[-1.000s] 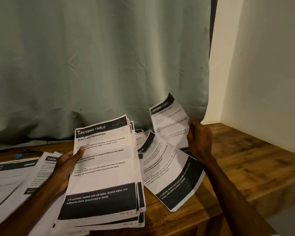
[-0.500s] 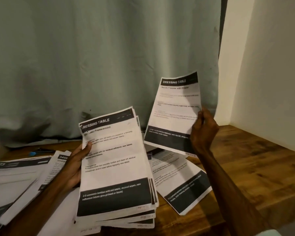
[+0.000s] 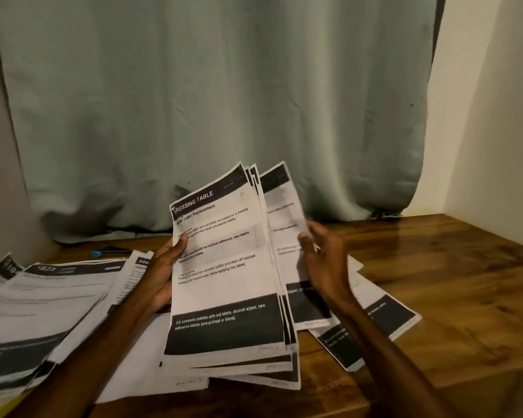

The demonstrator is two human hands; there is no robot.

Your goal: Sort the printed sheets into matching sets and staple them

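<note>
The left hand (image 3: 160, 279) grasps the stack (image 3: 224, 267) — right hand (image 3: 326, 263) pinches a sheet (image 3: 284, 224) (behind it).

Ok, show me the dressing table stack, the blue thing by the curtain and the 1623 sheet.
dressing table stack (image 3: 224, 267): head view, top sheet's middle.
blue thing (image 3: 96, 254): head view, blue tip.
1623 sheet (image 3: 43, 297): head view, white body.

Two bare hands, a left hand (image 3: 160, 276) and a right hand (image 3: 323, 260), over one wooden table (image 3: 450, 282). One fanned stack (image 3: 224, 276) shows at least four sheets, with one single sheet (image 3: 284, 218) behind. Three header bands show among the spread sheets (image 3: 49, 297) at left; one flat sheet (image 3: 384, 324) at right. One blue-capped pen (image 3: 106, 252). One curtain (image 3: 218, 101).
</note>
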